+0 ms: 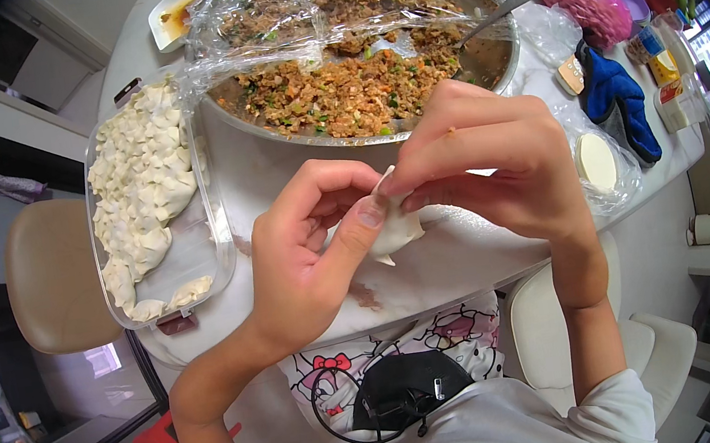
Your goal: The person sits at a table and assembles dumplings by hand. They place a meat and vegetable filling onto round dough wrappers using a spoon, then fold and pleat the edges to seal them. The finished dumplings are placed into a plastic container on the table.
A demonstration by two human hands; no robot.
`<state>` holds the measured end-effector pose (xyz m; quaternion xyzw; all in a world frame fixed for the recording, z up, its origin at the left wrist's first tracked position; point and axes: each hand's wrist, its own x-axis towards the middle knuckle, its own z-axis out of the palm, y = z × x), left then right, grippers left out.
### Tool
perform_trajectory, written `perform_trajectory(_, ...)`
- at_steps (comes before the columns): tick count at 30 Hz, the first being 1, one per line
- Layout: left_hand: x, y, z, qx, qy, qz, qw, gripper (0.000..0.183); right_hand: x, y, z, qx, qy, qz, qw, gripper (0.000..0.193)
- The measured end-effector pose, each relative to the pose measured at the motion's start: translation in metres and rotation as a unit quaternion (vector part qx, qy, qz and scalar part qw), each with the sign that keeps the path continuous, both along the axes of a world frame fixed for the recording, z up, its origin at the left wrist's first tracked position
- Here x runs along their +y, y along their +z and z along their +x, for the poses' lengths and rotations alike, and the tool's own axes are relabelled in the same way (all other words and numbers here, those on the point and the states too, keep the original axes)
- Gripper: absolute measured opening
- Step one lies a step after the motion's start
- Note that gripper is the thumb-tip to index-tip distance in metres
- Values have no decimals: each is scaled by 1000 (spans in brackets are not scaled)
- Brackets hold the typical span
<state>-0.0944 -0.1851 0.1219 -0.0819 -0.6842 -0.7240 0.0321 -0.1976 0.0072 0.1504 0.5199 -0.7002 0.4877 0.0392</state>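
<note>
We see left hand (289, 252) and right hand (507, 152), fingers (354, 238) pinching one dumpling (398, 234). We note filling (348, 101) in the bowl (493, 67) beyond.

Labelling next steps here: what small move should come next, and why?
I'd probably press the dumpling along its edge: the left hand and right hand both pinch it there, and their grip covers part of that edge, so a full seal can't be confirmed.

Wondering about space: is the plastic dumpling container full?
Not full: dumplings cover most of the container, but bare plastic shows at its lower right.
</note>
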Motion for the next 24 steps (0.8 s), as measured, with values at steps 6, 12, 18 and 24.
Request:
perform_trajectory(6,2,0,0,23,3,25,999,17,-4,-2,1,19,-4,-19,1000,19)
perform_trajectory(12,-1,-7,2,39,22,17,999,17,-8,-6,2,-69,23,-32,997,17)
perform_trajectory(18,1,-3,1,-6,4,71,997,29,-9,-6,10,-140,35,-76,987,30)
perform_trajectory(24,1,1,-2,-29,-61,-49,997,34,-7,-11,7,-152,63,-85,983,31)
